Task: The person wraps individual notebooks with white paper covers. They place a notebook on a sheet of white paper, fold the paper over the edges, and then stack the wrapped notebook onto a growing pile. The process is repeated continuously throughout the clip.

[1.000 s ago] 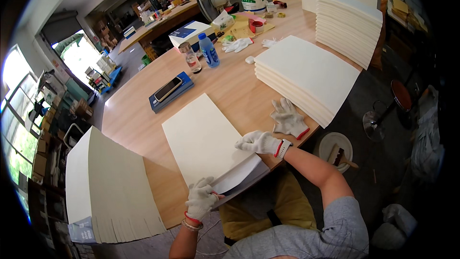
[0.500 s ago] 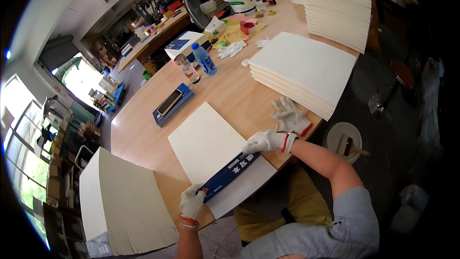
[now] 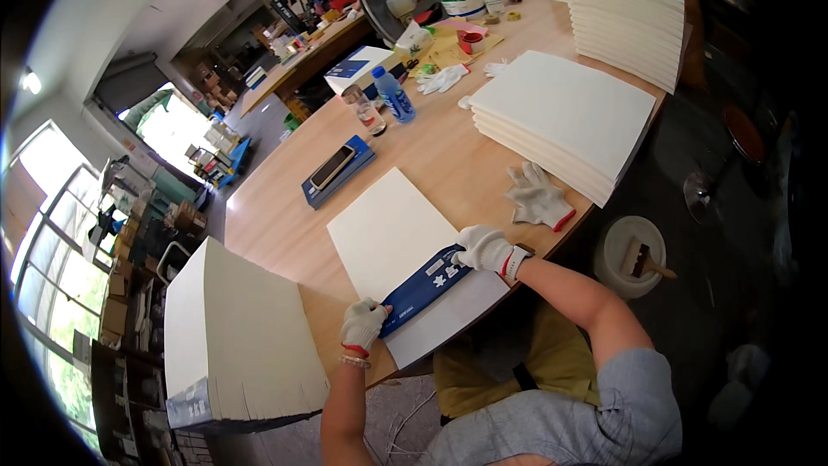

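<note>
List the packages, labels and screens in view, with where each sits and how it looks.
Blue printed strip: long, on the white sheet, held by both gloved hands.
Phone: dark screen, on a flat blue box, mid-table.
Water bottle: blue label, upright behind it.
White box: blue panel, far side.

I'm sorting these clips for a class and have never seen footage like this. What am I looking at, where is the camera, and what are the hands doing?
There is no machine here: a person wears a wide fisheye camera on the head, looking down, so straight edges bend. Their gloved left hand and right hand each grip an end of a dark blue strip lying across a white sheet on a wooden table. Beside it lie a spare glove, stacks of white sheets, a blue box with a phone on it and a water bottle. A taller stack stands at the person's left.
</note>
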